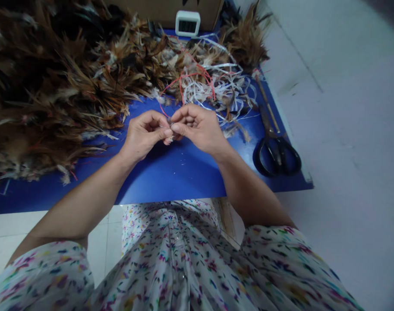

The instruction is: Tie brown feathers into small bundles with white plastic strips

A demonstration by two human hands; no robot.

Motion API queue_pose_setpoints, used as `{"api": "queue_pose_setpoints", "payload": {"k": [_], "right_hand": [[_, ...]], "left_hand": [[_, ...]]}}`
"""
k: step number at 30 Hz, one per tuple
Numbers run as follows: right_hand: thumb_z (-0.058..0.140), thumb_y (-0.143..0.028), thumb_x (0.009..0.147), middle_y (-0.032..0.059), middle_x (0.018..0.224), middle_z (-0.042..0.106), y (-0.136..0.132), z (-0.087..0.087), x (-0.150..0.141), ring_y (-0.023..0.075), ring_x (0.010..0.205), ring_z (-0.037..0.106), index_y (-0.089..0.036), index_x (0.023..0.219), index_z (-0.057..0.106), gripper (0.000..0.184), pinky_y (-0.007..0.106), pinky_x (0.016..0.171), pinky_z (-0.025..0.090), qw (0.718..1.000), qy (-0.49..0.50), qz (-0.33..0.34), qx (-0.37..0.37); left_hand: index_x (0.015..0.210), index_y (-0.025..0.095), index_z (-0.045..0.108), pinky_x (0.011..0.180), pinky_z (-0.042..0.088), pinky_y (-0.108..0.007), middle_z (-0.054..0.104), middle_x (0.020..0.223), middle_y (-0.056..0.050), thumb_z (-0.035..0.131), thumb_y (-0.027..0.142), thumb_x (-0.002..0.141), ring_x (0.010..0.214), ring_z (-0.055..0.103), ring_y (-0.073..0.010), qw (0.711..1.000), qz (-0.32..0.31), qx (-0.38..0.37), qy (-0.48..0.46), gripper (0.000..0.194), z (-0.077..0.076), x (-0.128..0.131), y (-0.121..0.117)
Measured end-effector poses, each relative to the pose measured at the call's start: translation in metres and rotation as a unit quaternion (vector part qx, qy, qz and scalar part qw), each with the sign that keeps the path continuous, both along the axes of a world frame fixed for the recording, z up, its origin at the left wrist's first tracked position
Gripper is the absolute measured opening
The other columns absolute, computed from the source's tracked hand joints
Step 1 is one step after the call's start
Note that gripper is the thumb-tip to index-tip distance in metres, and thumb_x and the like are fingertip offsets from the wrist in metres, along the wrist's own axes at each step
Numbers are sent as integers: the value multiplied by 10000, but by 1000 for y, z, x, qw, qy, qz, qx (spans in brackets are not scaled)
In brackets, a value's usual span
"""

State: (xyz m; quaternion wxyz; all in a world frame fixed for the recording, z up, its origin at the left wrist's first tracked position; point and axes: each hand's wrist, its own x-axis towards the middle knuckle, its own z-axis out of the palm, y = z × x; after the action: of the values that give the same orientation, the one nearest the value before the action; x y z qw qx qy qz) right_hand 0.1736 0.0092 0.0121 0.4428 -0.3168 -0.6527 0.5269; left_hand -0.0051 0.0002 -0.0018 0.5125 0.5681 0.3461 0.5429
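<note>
My left hand (147,131) and my right hand (197,127) meet over the blue tabletop (177,172), fingertips pinched together. Between them is a small, pale, feathery bit (170,138), mostly hidden by the fingers; it looks like the base of a feather. A red string (162,108) runs from the fingertips back to a tangle of white plastic ribbon (212,88). Which hand grips the string I cannot tell. Brown feathers (109,86) lie heaped to the left of and behind my hands.
Black-handled scissors (276,155) lie at the right, beside a thin wooden stick (268,103). A white digital clock (187,23) stands at the back before a cardboard box (145,7). Another feather bunch (248,36) sits at the far right corner. The table's front edge is close to my body.
</note>
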Motion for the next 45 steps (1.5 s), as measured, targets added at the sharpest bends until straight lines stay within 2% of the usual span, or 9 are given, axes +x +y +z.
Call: {"api": "queue_pose_setpoints", "payload": {"k": [6, 13, 19, 27, 34, 40, 45], "right_hand": [[690, -593, 877, -33, 734, 652, 2, 2, 3, 83, 646, 648, -197, 972, 602, 416, 212, 617, 557, 999, 9, 33, -4], [730, -591, 844, -15, 732, 671, 1, 3, 3, 97, 681, 653, -186, 897, 575, 437, 223, 644, 551, 997, -1, 70, 13], [681, -594, 884, -32, 698, 622, 2, 2, 5, 95, 654, 602, -204, 857, 573, 406, 230, 631, 525, 997, -46, 42, 36], [634, -623, 906, -30, 723, 591, 2, -1, 4, 103, 673, 579, -220, 864, 554, 412, 240, 648, 503, 996, -60, 18, 65], [643, -551, 928, -22, 733, 595, 0, 1, 3, 114, 686, 551, -219, 843, 571, 350, 256, 674, 491, 992, -83, -8, 96], [622, -356, 962, 3, 803, 621, -2, 2, 4, 144, 765, 557, -226, 802, 601, 207, 307, 800, 488, 972, -136, -46, 189], [537, -364, 1011, 21, 846, 635, 0, -2, 7, 162, 808, 569, -239, 837, 611, 227, 319, 804, 485, 941, -181, -40, 284]], "left_hand": [[709, 183, 615, 516, 546, -234, 652, 602, 30, 951, 439, 580, 486, 631, -98, 1000, -1, -24, -19, 441, 3, 2, -1], [716, 188, 619, 525, 549, -235, 640, 573, 39, 950, 461, 572, 484, 637, -107, 1000, -2, -21, 1, 453, 2, 3, -1], [736, 181, 625, 530, 551, -239, 649, 585, 28, 944, 450, 596, 495, 640, -110, 1000, -20, -13, 2, 441, 3, 3, -2], [721, 160, 594, 539, 554, -239, 649, 590, 8, 952, 338, 604, 505, 660, -120, 998, -9, -63, -16, 418, 4, 6, -1], [736, 159, 593, 549, 577, -230, 655, 571, 20, 957, 373, 600, 533, 682, -129, 992, -21, -111, -52, 444, 2, 4, -1], [746, 158, 584, 575, 611, -240, 680, 600, 14, 948, 313, 647, 550, 702, -136, 982, -31, -178, -63, 409, -2, 0, 1], [721, 149, 577, 582, 618, -232, 683, 602, 13, 931, 209, 655, 546, 701, -129, 970, -41, -228, -81, 365, -1, -1, 2]]}}
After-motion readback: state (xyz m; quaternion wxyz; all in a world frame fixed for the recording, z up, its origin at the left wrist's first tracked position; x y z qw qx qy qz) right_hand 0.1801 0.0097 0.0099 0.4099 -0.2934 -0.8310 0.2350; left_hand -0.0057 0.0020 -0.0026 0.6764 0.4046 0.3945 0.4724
